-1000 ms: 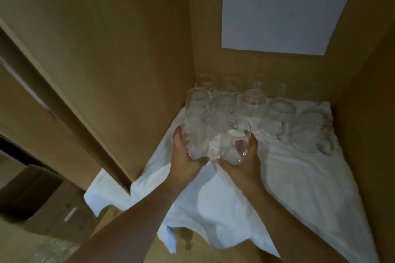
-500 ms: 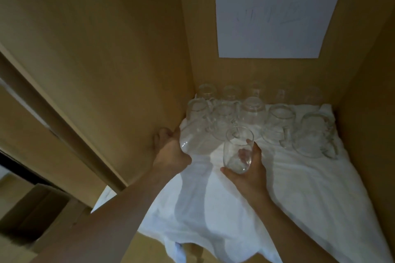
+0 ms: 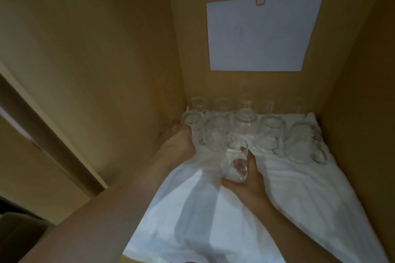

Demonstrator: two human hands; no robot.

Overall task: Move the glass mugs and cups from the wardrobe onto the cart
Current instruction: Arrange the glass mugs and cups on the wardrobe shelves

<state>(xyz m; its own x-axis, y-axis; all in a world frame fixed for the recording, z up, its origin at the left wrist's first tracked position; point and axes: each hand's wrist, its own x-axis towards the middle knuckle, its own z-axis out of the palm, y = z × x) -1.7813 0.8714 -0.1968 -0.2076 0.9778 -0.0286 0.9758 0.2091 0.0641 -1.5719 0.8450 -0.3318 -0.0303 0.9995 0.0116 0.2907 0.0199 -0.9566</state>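
Observation:
Two rows of clear glass mugs and cups (image 3: 245, 123) stand on a white cloth (image 3: 288, 194) at the back of the wardrobe shelf. My right hand (image 3: 245, 181) grips a clear glass cup (image 3: 234, 163) from below, upright and lifted just in front of the rows. Stretched to the back left corner, my left hand (image 3: 179, 140) has its fingers curled round the leftmost glass (image 3: 191, 119), close against the left wall. The glass blends with its neighbours, so its base is hard to make out.
Wooden wardrobe walls (image 3: 106, 49) close in on the left, back and right. A white paper sheet (image 3: 260, 32) hangs on the back wall. The cloth drapes over the shelf's front edge. The door frame (image 3: 42, 126) and cardboard boxes lie at lower left.
My left hand has moved forward and left to the back corner with a glass. My right hand stays put with its cup. The camera has tilted so the back wall shows more.

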